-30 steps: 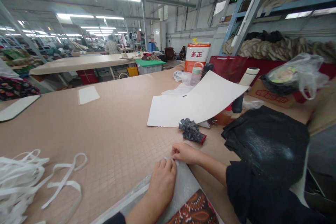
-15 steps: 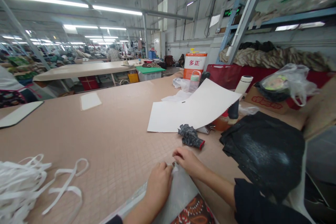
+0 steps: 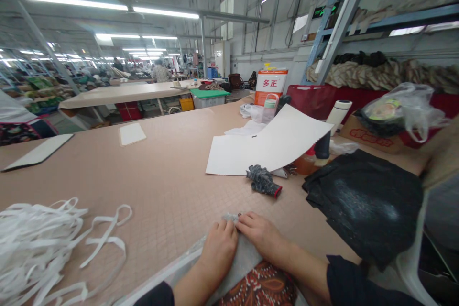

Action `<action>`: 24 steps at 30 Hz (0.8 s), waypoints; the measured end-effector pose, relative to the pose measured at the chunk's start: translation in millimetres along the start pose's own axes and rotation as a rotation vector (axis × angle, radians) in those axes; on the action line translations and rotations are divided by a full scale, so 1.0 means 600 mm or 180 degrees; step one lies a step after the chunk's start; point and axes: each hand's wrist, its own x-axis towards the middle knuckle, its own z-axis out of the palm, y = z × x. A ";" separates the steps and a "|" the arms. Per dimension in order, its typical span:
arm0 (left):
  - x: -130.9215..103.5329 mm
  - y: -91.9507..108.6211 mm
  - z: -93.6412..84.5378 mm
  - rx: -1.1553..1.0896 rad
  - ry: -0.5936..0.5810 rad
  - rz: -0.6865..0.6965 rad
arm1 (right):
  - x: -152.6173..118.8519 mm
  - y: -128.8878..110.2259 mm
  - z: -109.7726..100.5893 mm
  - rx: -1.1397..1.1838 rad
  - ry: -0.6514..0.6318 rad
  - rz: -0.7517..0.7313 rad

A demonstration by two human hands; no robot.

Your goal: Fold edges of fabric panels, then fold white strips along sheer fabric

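A clear plastic bag [image 3: 244, 254] lies at the near edge of the table, with a dark brown and orange paisley-patterned fabric [image 3: 263, 283] showing under or inside it. My left hand [image 3: 220, 244] is closed at the bag's far end, fingers curled over the plastic. Right beside it, my right hand [image 3: 261, 235] is also closed there, its fingertips meeting the left ones. A crumpled bit of plastic and a tiny dark spot stick out beyond the fingers. Just past the hands is a grey knitted glove [image 3: 263, 180] with a red cuff.
White tape [image 3: 39, 244] heaps at the left. A large white card sheet [image 3: 247, 153] lies beyond the glove, its right side raised against bottles. Black sheets [image 3: 369, 205] are stacked at the right. White panels [image 3: 132, 134] rest farther left on the brown-covered table [image 3: 168, 162].
My right hand has come down against the left, its fingers now on the bag's end. More of the patterned fabric shows. The whole view has shifted slightly, with things appearing farther right.
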 end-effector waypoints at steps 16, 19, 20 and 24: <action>-0.174 -0.091 -0.049 -0.0608 -0.0404 -0.0957 | 0.002 -0.005 -0.015 0.0065 -0.0389 0.0070; -0.196 -0.111 -0.042 -0.0957 -0.0207 -0.1065 | 0.025 0.003 -0.026 0.0428 -0.0465 0.0602; -0.200 -0.114 -0.040 -0.0981 -0.0135 -0.1062 | 0.034 -0.001 -0.028 0.0448 -0.0441 0.0763; -0.206 -0.110 -0.029 -0.0440 -0.0121 -0.0851 | 0.061 -0.072 -0.006 0.0307 -0.0270 0.0499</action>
